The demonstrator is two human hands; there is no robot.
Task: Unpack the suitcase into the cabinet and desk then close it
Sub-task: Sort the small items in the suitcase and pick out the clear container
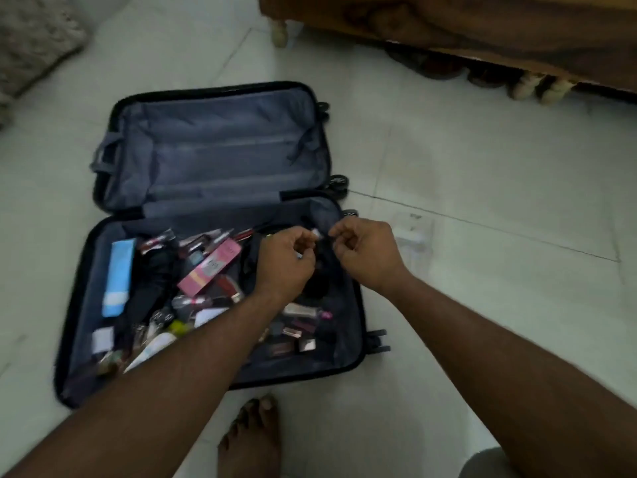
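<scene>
Both hands work over the open dark hard-shell suitcase [206,236] lying flat on the pale tiled floor [482,167]: left hand [286,260] and right hand [365,253] pinch something small and dark between them, probably freeing it from the packed cosmetics [206,270].

The room is dim, with soft, even light and no hard shadows or glare. The pale floor [482,167] reads greenish-grey. Motion blur smears the whole view, most on the small items in the suitcase [213,236] and at the left edge. Wide-angle distortion bends the floor lines and stretches both forearms near the bottom corners.
</scene>
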